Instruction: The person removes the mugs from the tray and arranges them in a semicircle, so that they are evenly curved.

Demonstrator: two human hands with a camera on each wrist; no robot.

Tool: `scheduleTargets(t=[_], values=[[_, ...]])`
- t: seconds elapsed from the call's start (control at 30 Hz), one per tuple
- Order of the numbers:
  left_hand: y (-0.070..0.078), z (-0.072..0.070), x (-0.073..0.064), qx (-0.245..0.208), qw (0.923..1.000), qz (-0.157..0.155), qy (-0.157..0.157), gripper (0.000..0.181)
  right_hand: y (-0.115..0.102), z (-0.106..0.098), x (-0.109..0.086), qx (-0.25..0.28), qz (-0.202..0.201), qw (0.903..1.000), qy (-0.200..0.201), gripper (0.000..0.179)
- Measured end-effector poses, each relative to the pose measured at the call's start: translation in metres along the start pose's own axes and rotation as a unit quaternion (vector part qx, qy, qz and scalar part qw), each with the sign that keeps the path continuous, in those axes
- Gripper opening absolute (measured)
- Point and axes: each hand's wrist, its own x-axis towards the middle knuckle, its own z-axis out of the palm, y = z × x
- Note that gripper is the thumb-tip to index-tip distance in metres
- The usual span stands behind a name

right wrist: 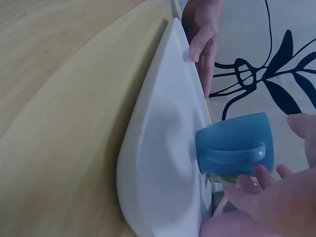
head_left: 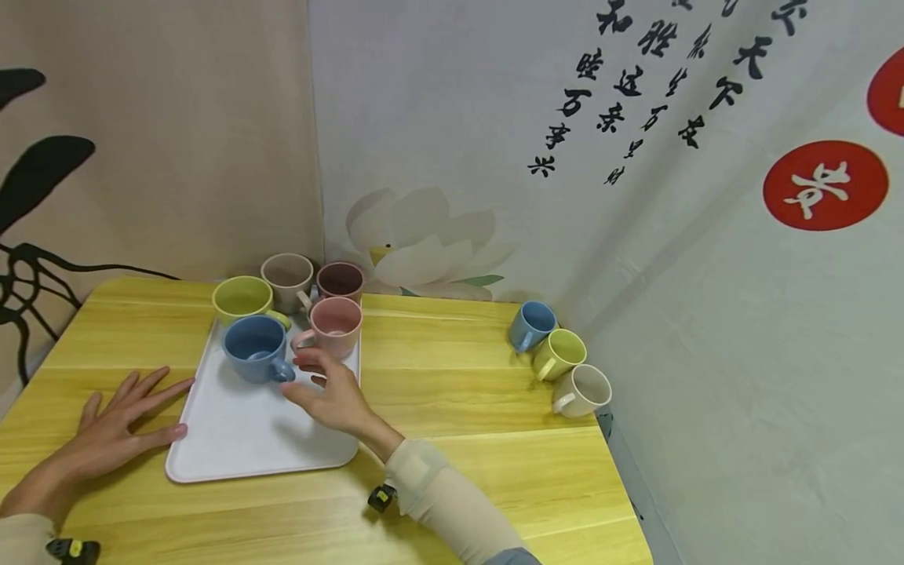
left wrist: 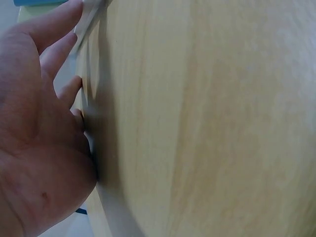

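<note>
A blue mug (head_left: 255, 349) stands upright on a white tray (head_left: 261, 439), its handle turned toward my right hand (head_left: 335, 396). That hand hovers beside the handle with thumb and fingers apart; in the right wrist view the mug's handle (right wrist: 232, 154) shows with no fingers around it. My left hand (head_left: 116, 431) rests spread on the table, thumb and index fingertip at the tray's left edge. Behind the blue mug are a yellow-green mug (head_left: 242, 298), a beige mug (head_left: 287, 282), a dark red mug (head_left: 341, 279) and a pink mug (head_left: 336, 326).
On the right side of the wooden table (head_left: 452, 369) another group stands in a slanted row: a blue mug (head_left: 533, 326), a yellow-green mug (head_left: 559, 355) and a white mug (head_left: 582, 390). A printed curtain (head_left: 452, 118) hangs behind the table.
</note>
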Motion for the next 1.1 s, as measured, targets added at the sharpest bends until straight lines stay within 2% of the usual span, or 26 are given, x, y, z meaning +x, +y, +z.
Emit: scheduleTargets(t=[0.17, 0.47, 0.77, 0.97, 1.1], values=[[-0.001, 0.001, 0.0, 0.0, 1.0, -0.003, -0.001, 0.087, 0.006, 0.009, 0.008, -0.011, 0.002, 0.9999, 0.004, 0.048], [-0.001, 0.0, 0.001, -0.001, 1.0, -0.006, -0.006, 0.086, 0.011, 0.021, 0.017, 0.02, -0.011, 0.9995, 0.02, 0.036], [0.001, 0.001, 0.001, -0.005, 1.0, -0.002, -0.004, 0.085, 0.01, 0.027, 0.019, -0.029, -0.015, 0.9983, 0.047, 0.031], [0.002, 0.001, 0.0, -0.004, 1.0, -0.006, -0.005, 0.086, 0.008, 0.029, 0.018, -0.031, 0.01, 0.9961, 0.082, 0.022], [0.002, 0.0, 0.0, -0.005, 1.0, -0.005, -0.005, 0.086, 0.006, 0.03, 0.016, 0.0, 0.033, 0.9937, 0.107, 0.019]])
